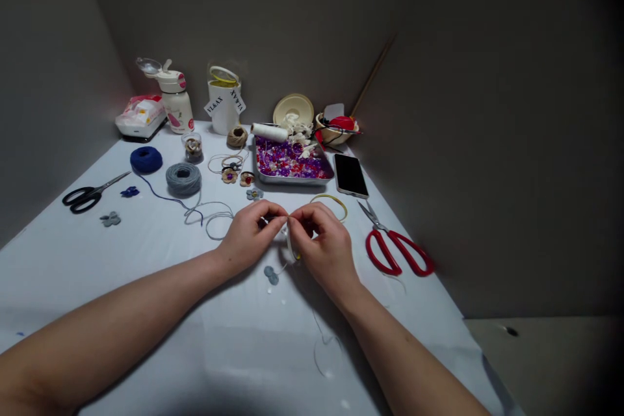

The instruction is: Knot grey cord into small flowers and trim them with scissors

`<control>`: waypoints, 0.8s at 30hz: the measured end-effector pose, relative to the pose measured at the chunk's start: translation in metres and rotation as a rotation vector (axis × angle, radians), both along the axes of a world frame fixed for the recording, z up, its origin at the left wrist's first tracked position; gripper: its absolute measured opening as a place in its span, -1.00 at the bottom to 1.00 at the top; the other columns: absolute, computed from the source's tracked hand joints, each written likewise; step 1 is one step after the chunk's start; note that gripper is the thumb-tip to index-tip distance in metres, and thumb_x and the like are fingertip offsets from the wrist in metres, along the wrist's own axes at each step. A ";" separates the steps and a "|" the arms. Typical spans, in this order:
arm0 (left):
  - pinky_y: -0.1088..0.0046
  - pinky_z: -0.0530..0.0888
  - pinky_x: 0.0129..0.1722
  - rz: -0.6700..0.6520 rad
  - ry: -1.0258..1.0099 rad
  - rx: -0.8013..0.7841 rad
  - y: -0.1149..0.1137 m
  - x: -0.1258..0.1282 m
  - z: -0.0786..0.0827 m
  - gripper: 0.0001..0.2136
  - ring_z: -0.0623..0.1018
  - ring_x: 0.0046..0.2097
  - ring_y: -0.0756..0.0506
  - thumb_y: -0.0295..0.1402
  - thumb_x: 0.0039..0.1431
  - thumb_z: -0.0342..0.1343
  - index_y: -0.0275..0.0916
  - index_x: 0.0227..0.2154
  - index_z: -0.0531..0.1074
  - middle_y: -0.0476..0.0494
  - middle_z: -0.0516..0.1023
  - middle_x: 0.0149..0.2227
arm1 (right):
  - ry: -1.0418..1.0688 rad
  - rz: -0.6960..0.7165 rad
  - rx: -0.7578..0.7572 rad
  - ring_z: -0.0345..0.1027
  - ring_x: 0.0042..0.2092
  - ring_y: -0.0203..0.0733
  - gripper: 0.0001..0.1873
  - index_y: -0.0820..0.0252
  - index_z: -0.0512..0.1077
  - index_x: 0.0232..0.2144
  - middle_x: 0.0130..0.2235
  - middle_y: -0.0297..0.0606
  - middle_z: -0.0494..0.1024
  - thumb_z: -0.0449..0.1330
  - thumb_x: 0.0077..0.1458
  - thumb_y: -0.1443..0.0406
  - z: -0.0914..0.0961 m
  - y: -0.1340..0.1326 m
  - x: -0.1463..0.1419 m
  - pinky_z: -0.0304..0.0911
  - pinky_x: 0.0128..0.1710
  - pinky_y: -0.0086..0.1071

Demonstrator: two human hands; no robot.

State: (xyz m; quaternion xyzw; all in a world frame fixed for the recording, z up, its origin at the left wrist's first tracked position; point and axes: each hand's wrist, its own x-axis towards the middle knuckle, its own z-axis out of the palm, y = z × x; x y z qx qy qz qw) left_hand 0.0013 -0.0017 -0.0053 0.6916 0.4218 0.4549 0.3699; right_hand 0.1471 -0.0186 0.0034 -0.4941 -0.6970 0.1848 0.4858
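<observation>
Near the middle of the tabletop (146, 260), in the head view, our two hands meet fingertip to fingertip. Around them lie small crocheted flowers that look finished: a grey one (110, 218) and a blue one (129, 192) at the left near the black scissors (88, 195), and three more (238, 177) in front of the tray of beads (292, 162). One further grey-blue flower (271, 274) rests just under our hands, and a thin thread seems to run from it up to the fingers. We judge that the making of the flowers is mostly done and that the fastening of this last one is in the middle, not yet completed.

As for the grip, the right hand (322, 240) has thumb and forefinger pressed together on a pale band (291, 248), which hangs down in a short curve below the thumb. The left hand (251, 231) is also pinched closed, its fingertips touching those of the right. Whether it clamps the band itself or only a thread end is too small to tell.

A yellow ring (336, 203) shows behind the right hand; we cannot tell if it is one piece with the band. Red scissors (397, 252) lie at the right, and a phone (351, 175) lies beside the tray. Grey yarn (183, 178) and blue yarn (146, 159) sit farther left.
</observation>
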 end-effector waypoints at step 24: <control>0.48 0.24 -0.49 -0.166 -0.204 -0.431 0.011 -0.009 0.004 -0.86 0.32 -0.48 0.04 -0.31 0.04 0.12 -0.27 -0.48 0.48 -0.06 0.47 -0.46 | -0.266 0.089 0.146 0.27 -0.29 -0.18 -0.90 0.13 0.28 -0.38 -0.33 -0.22 0.38 0.02 0.18 0.38 -0.006 0.001 0.005 0.19 -0.37 -0.31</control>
